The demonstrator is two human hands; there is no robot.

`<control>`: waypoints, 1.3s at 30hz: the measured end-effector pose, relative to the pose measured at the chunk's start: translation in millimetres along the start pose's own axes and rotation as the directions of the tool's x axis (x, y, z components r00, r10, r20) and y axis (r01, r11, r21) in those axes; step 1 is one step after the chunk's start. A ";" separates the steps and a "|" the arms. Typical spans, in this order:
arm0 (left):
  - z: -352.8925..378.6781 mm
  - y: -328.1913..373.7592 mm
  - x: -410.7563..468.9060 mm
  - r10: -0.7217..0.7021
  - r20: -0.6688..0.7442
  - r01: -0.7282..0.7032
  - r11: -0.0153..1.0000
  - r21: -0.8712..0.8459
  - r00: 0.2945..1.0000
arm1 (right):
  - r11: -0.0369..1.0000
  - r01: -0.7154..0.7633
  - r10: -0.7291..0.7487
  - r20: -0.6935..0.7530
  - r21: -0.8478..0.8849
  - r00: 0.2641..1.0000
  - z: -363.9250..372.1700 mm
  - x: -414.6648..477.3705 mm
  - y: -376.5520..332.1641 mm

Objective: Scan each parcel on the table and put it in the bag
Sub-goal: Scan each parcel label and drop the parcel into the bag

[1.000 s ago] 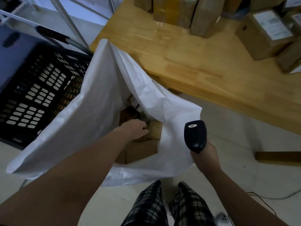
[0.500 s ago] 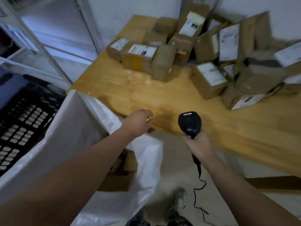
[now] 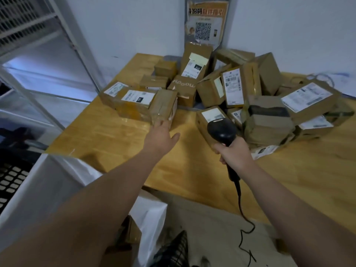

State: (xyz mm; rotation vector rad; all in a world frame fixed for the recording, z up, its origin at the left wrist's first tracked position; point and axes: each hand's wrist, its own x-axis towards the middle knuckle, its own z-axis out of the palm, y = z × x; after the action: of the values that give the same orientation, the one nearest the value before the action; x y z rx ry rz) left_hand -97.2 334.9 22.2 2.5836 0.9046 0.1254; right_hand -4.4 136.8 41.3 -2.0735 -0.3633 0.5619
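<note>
In the head view, our left hand (image 3: 160,135), fingers (image 3: 160,124) straight and holding nothing, touches the near end of the taped parcel (image 3: 163,105) on the counter (image 3: 115,135). The parcel's long axis runs straight away from the fingers. Right of that parcel, our right hand (image 3: 234,153) grips the scanner (image 3: 221,130).

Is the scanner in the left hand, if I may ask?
No, the right hand grips the scanner; the left hand is open.

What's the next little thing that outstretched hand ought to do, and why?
Probably grip the taped parcel: the left hand reaches its near edge with straight fingers, holding nothing, while the right hand holds the scanner up, ready.
</note>
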 end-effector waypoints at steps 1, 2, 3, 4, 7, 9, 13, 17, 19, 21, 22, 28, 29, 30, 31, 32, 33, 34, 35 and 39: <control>-2.5 -3.2 12.6 -0.038 -0.005 0.039 0.999 0.022 0.999 | 1.000 -0.001 0.001 -0.001 0.016 1.000 4.6 9.1 -5.0; -4.7 -6.4 25.6 -0.074 -0.003 0.074 0.996 0.052 0.997 | 0.999 -0.003 0.003 -0.003 0.038 1.000 10.0 18.1 -9.6; -6.1 -9.2 38.2 -0.110 0.008 0.109 0.990 0.087 0.994 | 0.998 -0.008 0.008 -0.004 0.056 1.000 15.6 26.5 -13.8; -6.7 -12.1 50.7 -0.148 0.023 0.144 0.983 0.112 0.989 | 0.998 -0.015 0.015 -0.003 0.065 1.000 21.5 34.4 -18.0; -2.4 -18.2 84.6 -0.254 0.079 0.244 0.962 0.126 0.964 | 0.995 -0.049 0.050 -0.006 0.088 0.999 39.3 54.3 -28.0; 2.5 -18.8 103.7 -0.289 0.095 0.273 0.950 0.152 0.953 | 0.991 -0.072 0.074 -0.013 0.111 0.997 50.2 66.2 -31.3; 15.5 -20.2 129.6 -0.298 0.090 0.268 0.930 0.250 0.950 | 0.981 -0.117 0.123 -0.026 0.156 0.992 66.3 83.1 -31.6; 18.5 -24.4 140.3 -0.287 0.060 0.267 0.936 0.231 0.956 | 0.966 -0.170 0.175 -0.011 0.194 0.984 74.8 91.1 -27.7; 12.3 -26.9 134.0 -0.258 0.035 0.252 0.960 0.124 0.966 | 0.940 -0.200 0.203 0.018 0.276 0.979 74.9 90.8 -24.9; 7.5 -29.8 119.4 -0.262 0.038 0.265 0.948 -0.174 0.964 | 0.898 -0.201 0.205 0.032 0.391 0.978 71.2 87.8 -22.4; 5.6 -29.7 108.4 -0.278 0.076 0.285 0.871 -0.400 0.958 | 0.876 -0.189 0.196 0.031 0.443 0.980 69.0 87.1 -20.4; 7.1 -6.5 30.7 -0.125 0.353 0.373 0.218 -0.902 0.927 | 0.715 -0.230 0.117 0.211 0.660 0.970 53.5 71.2 -23.0; 6.9 -2.0 23.0 -0.100 0.364 0.377 0.224 -0.899 0.926 | 0.694 -0.234 0.091 0.239 0.681 0.967 50.0 67.8 -23.2; 7.8 -0.5 19.2 -0.082 0.371 0.379 0.259 -0.888 0.925 | 0.691 -0.223 0.061 0.252 0.687 0.966 45.8 64.8 -22.8; 5.4 2.2 16.1 -0.069 0.377 0.378 0.318 -0.869 0.924 | 0.692 -0.206 0.030 0.257 0.692 0.966 41.2 61.9 -21.8; 2.5 3.4 15.3 -0.063 0.376 0.371 0.382 -0.847 0.924 | 0.694 -0.191 0.010 0.256 0.694 0.967 36.3 59.2 -19.9; -1.5 4.8 15.3 -0.064 0.362 0.354 0.421 -0.835 0.930 | 0.699 -0.181 -0.004 0.256 0.692 0.967 31.1 55.7 -17.7; -6.7 6.9 16.8 -0.082 0.331 0.333 0.424 -0.842 0.940 | 0.710 -0.175 -0.011 0.260 0.682 0.966 26.3 53.2 -14.1; -13.7 10.0 18.4 -0.112 0.300 0.319 0.395 -0.861 0.947 | 0.721 -0.171 -0.022 0.269 0.672 0.963 21.4 50.1 -10.9; -34.0 15.3 27.3 -0.186 0.223 0.274 0.324 -0.906 0.957 | 0.773 -0.157 -0.047 0.303 0.615 0.952 5.1 38.7 -0.3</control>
State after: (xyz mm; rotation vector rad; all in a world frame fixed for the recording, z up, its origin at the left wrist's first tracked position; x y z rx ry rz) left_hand -74.0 352.4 58.2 1.3230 0.8028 0.3443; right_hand 25.9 158.5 29.5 -1.3397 -0.2375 0.9058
